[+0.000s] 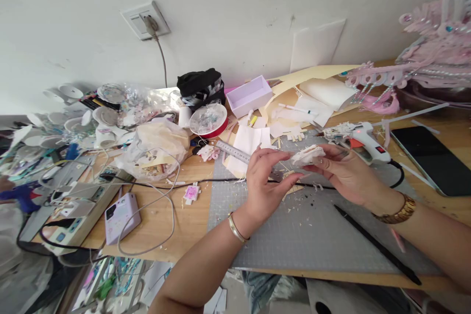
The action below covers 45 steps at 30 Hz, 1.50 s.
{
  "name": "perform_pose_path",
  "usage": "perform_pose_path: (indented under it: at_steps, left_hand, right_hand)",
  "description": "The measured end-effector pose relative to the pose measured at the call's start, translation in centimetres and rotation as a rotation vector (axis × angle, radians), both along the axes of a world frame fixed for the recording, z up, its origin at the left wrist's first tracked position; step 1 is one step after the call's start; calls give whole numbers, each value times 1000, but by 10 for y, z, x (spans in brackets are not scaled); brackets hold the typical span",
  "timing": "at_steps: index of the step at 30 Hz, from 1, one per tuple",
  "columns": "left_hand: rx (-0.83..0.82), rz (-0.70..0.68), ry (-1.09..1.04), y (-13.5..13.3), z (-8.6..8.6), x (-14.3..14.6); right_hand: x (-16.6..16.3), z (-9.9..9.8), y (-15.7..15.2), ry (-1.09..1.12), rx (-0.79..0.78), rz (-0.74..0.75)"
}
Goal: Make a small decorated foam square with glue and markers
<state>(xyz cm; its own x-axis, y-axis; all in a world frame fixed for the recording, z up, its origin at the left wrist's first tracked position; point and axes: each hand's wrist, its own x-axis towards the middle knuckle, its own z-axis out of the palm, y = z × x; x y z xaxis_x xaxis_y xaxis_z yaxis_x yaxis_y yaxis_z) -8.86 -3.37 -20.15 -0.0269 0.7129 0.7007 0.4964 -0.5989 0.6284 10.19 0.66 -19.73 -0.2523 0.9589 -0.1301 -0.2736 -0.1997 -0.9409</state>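
A small white, rough-edged piece (307, 156) is pinched in the fingers of my right hand (346, 174), above the cutting mat; its exact kind I cannot make out. My left hand (263, 179) is beside it, thumb and fingers spread apart with a gap between them, the tips close to the piece. Under both hands lies the grey gridded cutting mat (265, 235), strewn with small scraps. A white glue gun (368, 142) rests just beyond my right hand. Near my right wrist, a black pen-like tool (377, 243) lies slantwise on the mat.
A phone (436, 157) lies at right, beneath pink beaded ornaments (434, 59). Paper scraps, a steel ruler (233, 151), a lilac box (249, 95) and a red-rimmed dish (208, 120) sit at the back. Cables, a power strip (91, 211) and a lilac power bank (122, 218) crowd the left.
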Motion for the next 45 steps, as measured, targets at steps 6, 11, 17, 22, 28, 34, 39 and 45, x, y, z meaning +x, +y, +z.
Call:
perform_pose_path:
  at_steps: [6, 11, 17, 22, 28, 34, 39, 45]
  left_hand:
    - [144, 84, 48, -2, 3, 0]
    - [109, 105, 17, -4, 1, 0]
    - [103, 78, 0, -3, 0, -1]
    - [121, 96, -15, -4, 2, -1]
    - [138, 87, -14, -4, 1, -1]
    - [148, 84, 1, -4, 1, -1]
    - [138, 77, 15, -4, 1, -1]
    - [91, 72, -16, -3, 1, -1]
  right_hand:
    - [-3, -3, -2, 53, -120, 13]
    - [-3, -6, -2, 51, -136, 7]
    - [-6, -2, -4, 3, -43, -20]
    - [-7, 2, -4, -28, -4, -34]
    - [-7, -1, -3, -1, 6, -14]
    - [-8, 0, -4, -11, 24, -20]
    - [-8, 0, -5, -28, 44, -23]
    - [-8, -1, -7, -60, 67, -29]
